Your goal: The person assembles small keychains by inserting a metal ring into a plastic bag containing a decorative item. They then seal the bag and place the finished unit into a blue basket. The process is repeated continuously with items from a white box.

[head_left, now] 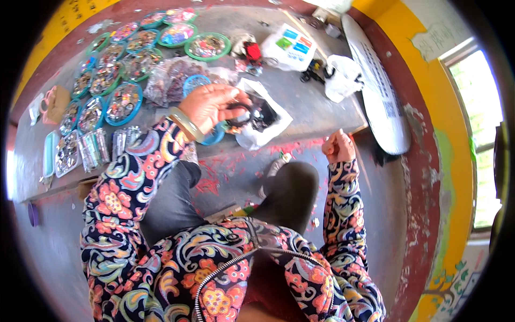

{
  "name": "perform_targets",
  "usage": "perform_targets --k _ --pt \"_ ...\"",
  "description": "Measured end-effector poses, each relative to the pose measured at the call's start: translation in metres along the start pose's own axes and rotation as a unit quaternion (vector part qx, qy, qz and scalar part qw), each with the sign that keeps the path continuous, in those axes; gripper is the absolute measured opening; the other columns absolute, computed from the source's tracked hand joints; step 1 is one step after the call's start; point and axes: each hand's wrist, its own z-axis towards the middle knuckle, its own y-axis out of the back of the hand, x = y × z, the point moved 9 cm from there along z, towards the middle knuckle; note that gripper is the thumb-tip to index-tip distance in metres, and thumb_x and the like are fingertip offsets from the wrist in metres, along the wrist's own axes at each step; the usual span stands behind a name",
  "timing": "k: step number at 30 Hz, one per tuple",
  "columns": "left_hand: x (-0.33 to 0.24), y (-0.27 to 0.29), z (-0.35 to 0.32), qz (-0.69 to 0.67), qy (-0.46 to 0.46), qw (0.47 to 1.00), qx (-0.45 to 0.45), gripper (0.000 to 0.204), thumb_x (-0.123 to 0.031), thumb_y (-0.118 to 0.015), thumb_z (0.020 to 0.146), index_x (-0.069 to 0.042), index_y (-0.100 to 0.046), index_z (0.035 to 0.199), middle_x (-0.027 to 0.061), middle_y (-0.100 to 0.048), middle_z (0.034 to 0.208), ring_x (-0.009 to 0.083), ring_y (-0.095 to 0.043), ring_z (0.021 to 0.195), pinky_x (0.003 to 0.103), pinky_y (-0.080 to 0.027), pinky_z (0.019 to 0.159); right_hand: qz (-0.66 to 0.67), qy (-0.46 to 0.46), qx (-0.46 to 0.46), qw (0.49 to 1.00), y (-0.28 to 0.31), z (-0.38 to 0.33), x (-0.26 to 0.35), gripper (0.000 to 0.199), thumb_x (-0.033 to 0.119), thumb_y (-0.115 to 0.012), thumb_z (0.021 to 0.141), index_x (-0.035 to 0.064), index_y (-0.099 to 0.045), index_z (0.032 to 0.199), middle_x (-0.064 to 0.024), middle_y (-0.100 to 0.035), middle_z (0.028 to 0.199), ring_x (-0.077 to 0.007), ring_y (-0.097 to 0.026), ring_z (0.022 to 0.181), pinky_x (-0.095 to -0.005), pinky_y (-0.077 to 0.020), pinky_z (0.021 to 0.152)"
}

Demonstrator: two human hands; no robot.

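Note:
My left hand, with a pale bangle on its wrist, is over the near edge of the raised grey platform. Thumb and fingers pinch a small dark, shiny loop-shaped item; its exact kind is not clear. Right behind it lies an open white plastic bag with black items inside. A blue round basket is partly hidden beneath my left hand. My right hand is raised apart from the bag, to its right, fingers curled closed; whatever they hold, if anything, is hidden.
Several round baskets of small packaged items cover the platform's left. Clear bags of dark reddish pieces lie behind my left hand. White plastic bags and a long white board-like object are at the right. Red scraps litter the floor.

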Motion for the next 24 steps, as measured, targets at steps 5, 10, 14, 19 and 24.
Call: perform_targets --k 5,10,14,19,24 --pt "-0.005 0.001 -0.004 -0.029 -0.025 0.999 -0.031 0.022 -0.014 -0.046 0.088 0.003 -0.056 0.096 0.0148 -0.058 0.098 0.0206 -0.058 0.090 0.030 -0.050 0.078 -0.041 0.026 0.145 0.988 -0.141 0.020 -0.003 0.030 0.008 -0.057 0.079 -0.0002 -0.054 0.108 -0.0052 -0.060 0.089 -0.0119 -0.055 0.078 -0.0215 -0.0415 0.065" --pt "-0.006 0.005 -0.003 -0.042 -0.055 0.996 -0.057 0.019 -0.013 -0.048 0.088 0.003 -0.056 0.095 0.0132 -0.058 0.097 0.0197 -0.058 0.088 0.030 -0.050 0.078 0.012 -0.015 0.190 0.982 -0.200 0.039 -0.026 0.037 0.008 -0.066 0.073 0.0014 -0.055 0.108 -0.0034 -0.059 0.091 -0.0099 -0.053 0.081 -0.0209 -0.0405 0.065" --pt "-0.005 0.008 0.000 -0.034 -0.076 0.994 -0.071 0.019 -0.012 -0.048 0.088 0.003 -0.057 0.096 0.0121 -0.058 0.097 0.0186 -0.058 0.089 0.030 -0.050 0.079 -0.009 0.035 0.148 0.988 -0.208 0.052 -0.026 0.018 0.004 -0.063 0.075 0.0002 -0.063 0.093 -0.0028 -0.058 0.083 -0.0088 -0.050 0.070 -0.0209 -0.0391 0.060" --pt "-0.001 0.009 0.003 -0.055 -0.069 0.995 -0.052 0.018 -0.009 -0.050 0.086 0.002 -0.056 0.099 0.0110 -0.058 0.098 0.0178 -0.057 0.091 0.029 -0.049 0.081 0.018 0.072 0.119 0.990 -0.205 0.055 -0.022 0.012 0.000 -0.063 0.074 -0.0007 -0.066 0.086 -0.0030 -0.057 0.080 -0.0087 -0.049 0.068 -0.0202 -0.0386 0.059" --pt "0.003 0.011 0.005 0.010 -0.052 0.996 -0.071 0.023 -0.005 -0.054 0.083 0.001 -0.054 0.105 0.0093 -0.059 0.098 0.0159 -0.057 0.091 0.028 -0.048 0.081 -0.011 0.083 0.107 0.991 -0.203 0.056 -0.014 0.010 0.000 -0.062 0.074 -0.0012 -0.065 0.084 -0.0029 -0.057 0.078 -0.0085 -0.048 0.068 -0.0198 -0.0381 0.061"
